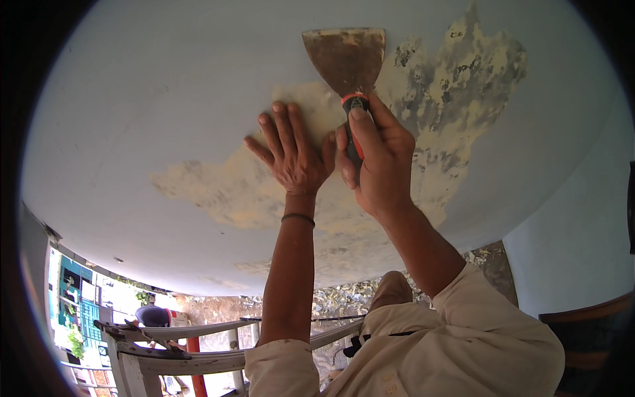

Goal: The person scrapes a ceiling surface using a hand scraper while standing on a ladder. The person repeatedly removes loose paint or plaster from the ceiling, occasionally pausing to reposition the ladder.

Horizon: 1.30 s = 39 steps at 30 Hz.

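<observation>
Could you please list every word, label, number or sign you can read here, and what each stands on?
No text reads clearly.
Beige shirt: a faint mark near the picture's lower edge, too blurred to read.
Scraper in the right hand: no legible lettering.
Wall: no lettering visible.

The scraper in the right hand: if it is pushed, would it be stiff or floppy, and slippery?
The scraper is probably stiff, since its broad blade looks metallic. It seems unlikely to slip, with the right hand wrapped around its handle.
</observation>
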Available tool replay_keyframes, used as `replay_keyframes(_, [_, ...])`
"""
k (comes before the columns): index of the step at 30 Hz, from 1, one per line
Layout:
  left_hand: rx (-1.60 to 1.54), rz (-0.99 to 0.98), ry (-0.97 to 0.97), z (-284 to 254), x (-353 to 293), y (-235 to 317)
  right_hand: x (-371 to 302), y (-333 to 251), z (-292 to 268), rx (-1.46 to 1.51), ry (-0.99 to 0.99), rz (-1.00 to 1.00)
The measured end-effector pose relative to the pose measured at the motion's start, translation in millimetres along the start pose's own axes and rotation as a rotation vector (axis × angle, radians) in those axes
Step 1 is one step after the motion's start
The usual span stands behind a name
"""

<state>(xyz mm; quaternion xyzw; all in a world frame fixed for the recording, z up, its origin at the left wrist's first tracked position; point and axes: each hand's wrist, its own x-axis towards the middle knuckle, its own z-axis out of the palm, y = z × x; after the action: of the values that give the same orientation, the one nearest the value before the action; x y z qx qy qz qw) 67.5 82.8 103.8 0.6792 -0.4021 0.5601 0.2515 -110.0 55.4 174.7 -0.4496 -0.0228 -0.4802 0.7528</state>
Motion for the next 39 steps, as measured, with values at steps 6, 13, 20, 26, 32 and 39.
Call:
replay_keyframes(6, [-0.013,-0.001,0.002,-3,-2,-5,-27,11,-16,-0.081,-0.023,0.062])
replay_keyframes(13, [-0.021,-0.025,0.011,-2,-2,-4,-37,26,-7,-0.095,-0.026,0.108])
replay_keyframes(20, [0.006,-0.026,0.017,-1,-7,-4,-45,30,-1,-0.073,0.002,0.127])
replay_keyframes(26, [0.037,-0.016,0.016,1,-5,-7,-36,33,4,-0.083,0.002,0.088])
replay_keyframes(32, [0.198,0.024,0.038,5,-3,-12,-10,20,14,-0.102,-0.075,-0.014])
replay_keyframes(39, [0.026,-0.019,0.026,-2,-2,-4,7,-15,28,-0.078,-0.031,-0.007])
